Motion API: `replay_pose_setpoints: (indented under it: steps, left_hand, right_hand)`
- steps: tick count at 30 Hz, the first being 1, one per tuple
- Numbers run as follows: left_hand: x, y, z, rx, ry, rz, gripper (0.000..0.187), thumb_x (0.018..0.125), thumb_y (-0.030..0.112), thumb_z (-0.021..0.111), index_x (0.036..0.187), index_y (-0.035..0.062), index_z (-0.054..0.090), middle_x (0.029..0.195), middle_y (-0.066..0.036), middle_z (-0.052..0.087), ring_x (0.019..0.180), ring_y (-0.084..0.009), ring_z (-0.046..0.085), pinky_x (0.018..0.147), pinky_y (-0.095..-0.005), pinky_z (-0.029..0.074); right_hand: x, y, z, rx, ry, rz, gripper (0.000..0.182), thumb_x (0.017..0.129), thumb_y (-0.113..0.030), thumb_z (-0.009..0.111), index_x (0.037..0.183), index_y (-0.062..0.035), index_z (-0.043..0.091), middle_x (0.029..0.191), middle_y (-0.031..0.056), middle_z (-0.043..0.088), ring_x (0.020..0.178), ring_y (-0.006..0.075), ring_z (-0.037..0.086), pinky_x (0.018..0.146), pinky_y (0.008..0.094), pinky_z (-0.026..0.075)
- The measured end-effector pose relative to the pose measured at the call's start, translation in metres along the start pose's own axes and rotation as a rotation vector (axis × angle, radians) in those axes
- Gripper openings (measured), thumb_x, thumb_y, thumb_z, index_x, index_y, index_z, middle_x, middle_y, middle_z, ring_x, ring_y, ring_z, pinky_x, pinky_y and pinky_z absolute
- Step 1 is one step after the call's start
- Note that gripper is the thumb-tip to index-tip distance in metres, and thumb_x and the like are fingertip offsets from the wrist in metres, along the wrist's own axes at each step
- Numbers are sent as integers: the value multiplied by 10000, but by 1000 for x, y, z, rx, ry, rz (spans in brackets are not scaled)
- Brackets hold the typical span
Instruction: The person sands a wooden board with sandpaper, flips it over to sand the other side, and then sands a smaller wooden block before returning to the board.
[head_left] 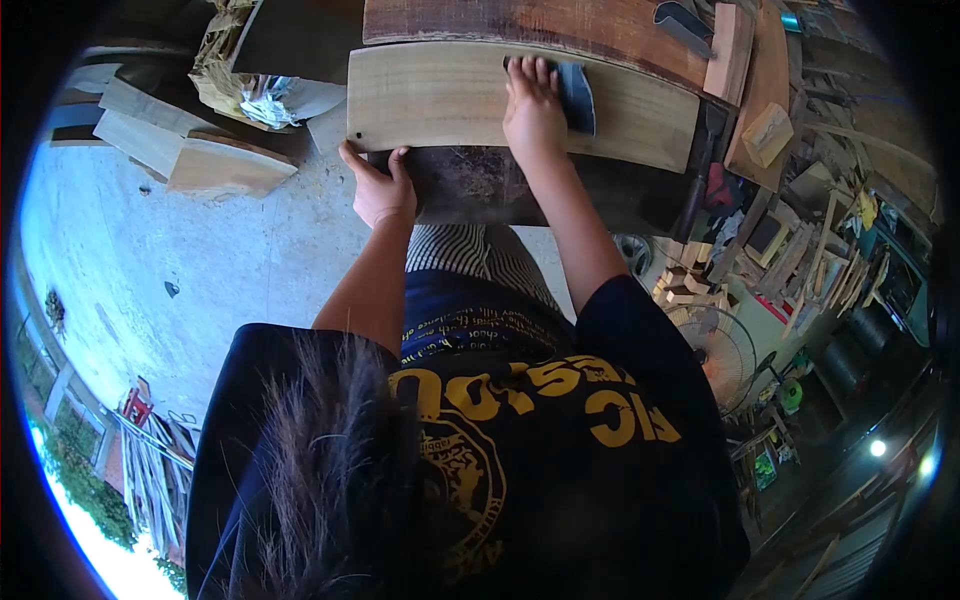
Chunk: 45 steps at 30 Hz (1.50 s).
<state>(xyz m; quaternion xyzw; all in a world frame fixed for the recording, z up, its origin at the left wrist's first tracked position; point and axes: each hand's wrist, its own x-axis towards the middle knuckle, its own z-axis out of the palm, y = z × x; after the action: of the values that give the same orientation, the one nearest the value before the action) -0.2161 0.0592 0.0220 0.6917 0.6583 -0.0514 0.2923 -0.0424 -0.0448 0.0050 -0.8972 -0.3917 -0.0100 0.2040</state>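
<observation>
Workshop seen from above, L to R. At upper L of frame, curved wood pcs [230,168] lie by a pale grey floor [200,260]. At lower L, a pile of long strips [165,470] sits near the bright edge of the view.

Upper ctr, the person's left hand [382,192] touches the near L corner of a pale board [430,95]. Its index finger and thumb are apart along the edge; can't tell if the other fingers clasp the underside. The board lies across upper ctr of frame, gently curved, w/ a small dark spot near that corner. Below it in view is a dark work surface [480,185]; above it, a reddish-brown board [520,22].

R of ctr, the right hand [535,112] lies on top of the pale board, fingers close together, clamped down over a dark sheet [579,98] that sticks out mostly on the R. The person wears a dark T-shirt [560,480] w/ yellow lettering; striped cloth [450,250] shows btwn the forearms.

Upper R, a curved dark pc [684,28] rests on the reddish-brown board, beside a wood block [729,55]. Farther R: a round fan [712,358], mid-R, w/ stacked wood scraps [800,255] above it. Lower R is dim, w/ two bright lights [878,448].
</observation>
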Motion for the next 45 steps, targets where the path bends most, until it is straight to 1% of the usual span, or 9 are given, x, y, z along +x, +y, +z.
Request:
replay_pose_setpoints:
  steps: [7,13,19,21,26,33,39,42,45]
  left_hand:
    - [4,-2,5,22,19,27,834,807,515,569,1406,212,74,1120,-213,594,950,-432,588,804,-468,457]
    - [0,0,-1,3,-9,36,848,813,484,573,1411,188,50,1191,-201,560,969,-424,583,817,-467,452]
    - [4,-2,4,34,-2,51,872,808,472,590,1414,135,60,1251,-175,527,967,-397,591,798,-457,465]
    - [4,-7,7,28,73,143,880,806,475,591,1413,130,56,1231,-180,538,958,-397,594,797,-457,467]
    - [4,-1,1,18,-34,52,895,794,488,596,1414,131,58,1231,-181,539,960,-396,593,783,-455,474]
    - [5,2,-3,11,-73,23,877,792,482,602,1401,128,81,1232,-177,538,966,-394,591,782,-454,472]
    - [4,0,-5,-59,-48,95,855,791,485,600,1386,119,107,1231,-179,535,966,-396,589,773,-460,470]
    - [5,-1,-2,-34,-42,76,839,793,476,603,1374,107,123,1217,-179,542,948,-407,591,757,-467,472]
    - [7,-1,-4,-43,-84,62,848,791,481,602,1379,98,125,1192,-182,558,936,-406,595,743,-467,475]
  right_hand:
    - [-90,-34,-21,66,-79,127,364,852,-101,516,1196,14,479,1247,193,507,1214,348,442,1020,478,335]
    - [16,-8,-1,49,-52,-30,344,917,-157,454,1218,6,486,1286,193,482,1231,364,412,1035,465,317]
    - [-92,-40,-7,117,-83,90,423,890,-115,496,1295,-7,441,1293,221,473,1261,375,391,1050,518,276]
    - [-89,-43,-5,84,-110,109,406,881,-87,486,1277,-3,453,1282,221,482,1242,373,414,1046,511,286]
    - [2,-33,13,16,21,54,356,876,-87,477,1224,-9,497,1267,223,490,1231,358,428,1040,486,307]
    - [-72,-42,-4,-7,-135,146,371,864,-67,476,1230,-11,492,1292,208,476,1246,372,407,1031,504,308]
    - [11,-20,15,-110,30,102,375,872,-86,455,1237,1,467,1318,203,447,1251,375,386,1031,477,315]
    - [-38,-42,-9,-90,-169,163,379,884,-93,460,1254,-9,471,1328,219,434,1253,391,386,1044,487,295]
    - [-60,-37,-3,-52,-198,160,403,866,-61,462,1265,-6,448,1322,230,431,1254,405,375,1047,491,288]
